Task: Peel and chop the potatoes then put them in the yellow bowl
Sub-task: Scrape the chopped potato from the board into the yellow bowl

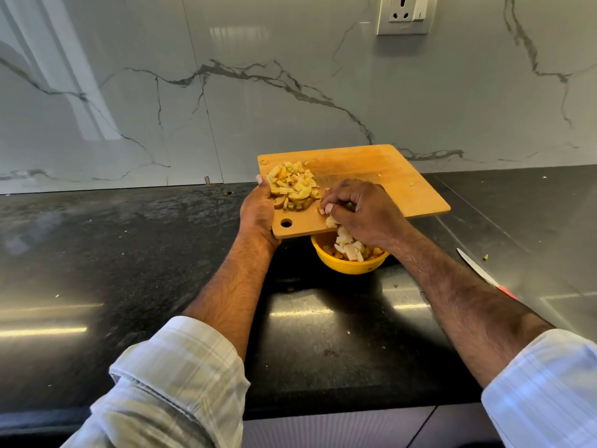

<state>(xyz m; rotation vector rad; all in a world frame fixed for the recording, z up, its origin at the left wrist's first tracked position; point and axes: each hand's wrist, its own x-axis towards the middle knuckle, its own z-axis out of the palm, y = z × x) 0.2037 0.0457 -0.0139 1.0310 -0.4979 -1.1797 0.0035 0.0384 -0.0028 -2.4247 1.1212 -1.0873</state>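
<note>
My left hand (258,208) grips the left edge of a wooden cutting board (381,169), held tilted above the counter. A pile of chopped potato pieces (292,185) lies on the board's left part. My right hand (361,211), fingers curled, rests on the board's near edge and rakes pieces off it. Several pieces (345,240) are falling from the edge into the yellow bowl (349,265), which stands on the counter just under the board and holds more potato pieces. The board and my right hand hide part of the bowl.
A knife (484,274) with a white blade and red handle lies on the black counter (129,270) to the right of my right forearm. A marble wall with a socket (405,12) stands behind. Small scraps dot the counter.
</note>
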